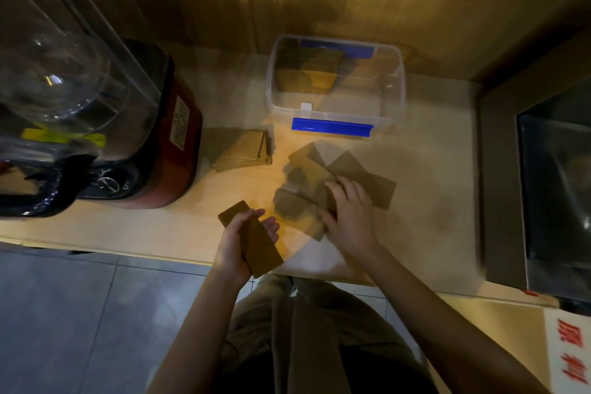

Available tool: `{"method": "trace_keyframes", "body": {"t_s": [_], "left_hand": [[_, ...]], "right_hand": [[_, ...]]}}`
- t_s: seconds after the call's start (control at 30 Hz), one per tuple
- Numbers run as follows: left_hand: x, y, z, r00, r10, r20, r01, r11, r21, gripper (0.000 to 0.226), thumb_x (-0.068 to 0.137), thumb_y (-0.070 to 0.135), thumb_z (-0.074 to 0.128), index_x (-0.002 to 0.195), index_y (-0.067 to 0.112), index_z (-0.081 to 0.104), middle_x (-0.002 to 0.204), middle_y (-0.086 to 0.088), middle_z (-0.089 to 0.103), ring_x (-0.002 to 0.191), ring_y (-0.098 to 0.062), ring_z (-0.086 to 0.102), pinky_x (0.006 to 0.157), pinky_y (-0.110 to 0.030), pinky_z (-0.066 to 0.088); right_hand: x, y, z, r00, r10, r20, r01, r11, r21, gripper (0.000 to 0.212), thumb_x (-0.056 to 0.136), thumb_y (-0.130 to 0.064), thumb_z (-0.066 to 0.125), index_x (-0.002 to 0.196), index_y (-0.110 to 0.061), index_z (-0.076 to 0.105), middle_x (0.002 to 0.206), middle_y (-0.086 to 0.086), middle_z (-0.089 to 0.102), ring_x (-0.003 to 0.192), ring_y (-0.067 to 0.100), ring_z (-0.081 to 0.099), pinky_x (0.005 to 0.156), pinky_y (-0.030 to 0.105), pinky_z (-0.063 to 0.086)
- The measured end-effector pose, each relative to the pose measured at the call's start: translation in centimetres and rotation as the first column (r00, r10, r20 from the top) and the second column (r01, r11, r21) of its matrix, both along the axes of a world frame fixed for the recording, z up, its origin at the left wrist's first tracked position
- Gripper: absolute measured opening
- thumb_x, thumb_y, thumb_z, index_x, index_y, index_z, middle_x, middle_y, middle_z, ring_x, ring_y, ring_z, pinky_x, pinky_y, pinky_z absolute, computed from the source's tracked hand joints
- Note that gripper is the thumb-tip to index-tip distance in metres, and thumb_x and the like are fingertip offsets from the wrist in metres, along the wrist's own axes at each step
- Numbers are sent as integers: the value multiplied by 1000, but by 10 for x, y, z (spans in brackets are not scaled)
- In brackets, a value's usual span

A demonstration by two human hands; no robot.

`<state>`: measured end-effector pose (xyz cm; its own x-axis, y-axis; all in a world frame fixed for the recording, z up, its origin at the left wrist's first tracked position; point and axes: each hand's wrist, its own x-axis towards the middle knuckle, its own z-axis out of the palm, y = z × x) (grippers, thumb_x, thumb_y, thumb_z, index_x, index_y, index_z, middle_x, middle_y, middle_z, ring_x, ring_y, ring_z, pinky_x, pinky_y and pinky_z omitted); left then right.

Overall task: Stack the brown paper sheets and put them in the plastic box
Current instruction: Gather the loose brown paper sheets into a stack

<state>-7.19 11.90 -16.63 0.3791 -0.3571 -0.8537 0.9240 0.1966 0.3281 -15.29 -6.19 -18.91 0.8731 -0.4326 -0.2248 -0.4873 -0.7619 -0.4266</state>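
Note:
My left hand (243,238) grips a small stack of brown paper sheets (256,245) above the counter's front edge. My right hand (348,206) rests palm down on a loose, overlapping scatter of brown sheets (315,169) in the middle of the counter, its fingers curled at one sheet's edge. A second pile of sheets (244,150) lies to the left, beside the blender. The clear plastic box (388,86) with blue clips stands open at the back, and several brown sheets (307,70) lie in its left half.
A large blender (96,125) with a clear jug and red base fills the left of the wooden counter (431,169). A dark metal appliance (543,189) stands at the right. A wooden wall is behind the box. Grey floor tiles lie below left.

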Motion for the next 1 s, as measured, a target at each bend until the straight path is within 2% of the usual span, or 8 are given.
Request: {"method": "trace_keyframes", "body": {"t_s": [0.17, 0.3, 0.53, 0.67, 0.77, 0.87, 0.93, 1.0], "left_hand": [[-3, 2, -1, 1000, -7, 12, 7, 1000, 29, 17, 83, 25, 53, 92, 11, 59, 65, -4, 72, 71, -19, 65, 79, -32, 47], [-7, 3, 0, 1000, -28, 10, 27, 998, 55, 18, 82, 24, 55, 92, 11, 60, 69, -5, 72, 80, -21, 61, 78, -33, 47], [-12, 3, 3, 998, -65, 5, 65, 996, 66, 19, 83, 24, 54, 97, 11, 60, 91, -9, 64, 84, -21, 60, 79, -33, 47], [-12, 4, 3, 995, -95, 29, 93, 994, 66, 20, 82, 26, 55, 96, 13, 60, 95, -8, 64, 87, -21, 61, 78, -33, 48], [-13, 0, 4, 986, -154, 70, 149, 986, 74, 27, 80, 33, 57, 99, 14, 59, 100, -7, 64, 94, -22, 60, 76, -34, 47], [-13, -8, 8, 964, -222, 145, 217, 975, 52, 45, 67, 39, 62, 106, 16, 57, 108, -5, 63, 104, -22, 58, 83, -35, 45], [-12, -15, 10, 949, -247, 197, 254, 967, -9, 43, 70, 39, 65, 107, 19, 58, 112, -6, 63, 111, -25, 57, 87, -36, 45], [-11, -24, 16, 941, -251, 227, 281, 953, -110, 43, 74, 40, 62, 112, 19, 59, 111, -9, 67, 111, -28, 59, 89, -39, 47]], "right_hand": [[-18, 27, -9, 979, 204, -22, -203, 979, 15, 50, 79, -18, 65, 125, -11, 49, 134, 14, 51, 125, 32, 45, 105, 44, 38], [-23, 35, -17, 983, 163, -86, -168, 985, -51, 51, 73, -20, 71, 119, -12, 53, 130, 15, 56, 119, 35, 51, 97, 43, 45], [-20, 32, -16, 979, 170, -116, -175, 984, -29, 48, 82, -27, 58, 127, -16, 44, 138, 12, 43, 125, 30, 38, 103, 42, 33], [-17, 28, -8, 989, 134, -66, -135, 991, -7, 50, 76, -32, 62, 121, -13, 50, 127, 11, 53, 120, 30, 44, 103, 42, 32], [-18, 28, 8, 995, -57, 85, 38, 978, 207, 51, 69, -30, 70, 115, -15, 54, 115, 6, 58, 114, 26, 48, 97, 39, 40], [-19, 31, 28, 935, -330, 131, 221, 830, 512, 46, 68, -26, 76, 109, -23, 55, 112, 0, 57, 107, 17, 52, 86, 30, 50], [-19, 37, 40, 899, -416, 136, 239, 726, 645, 44, 69, -22, 76, 106, -27, 54, 112, 0, 57, 102, 13, 54, 77, 16, 51], [-21, 43, 50, 895, -417, 160, 204, 700, 684, 43, 68, -24, 76, 104, -30, 53, 111, -3, 55, 104, 13, 53, 79, 20, 52]]}}
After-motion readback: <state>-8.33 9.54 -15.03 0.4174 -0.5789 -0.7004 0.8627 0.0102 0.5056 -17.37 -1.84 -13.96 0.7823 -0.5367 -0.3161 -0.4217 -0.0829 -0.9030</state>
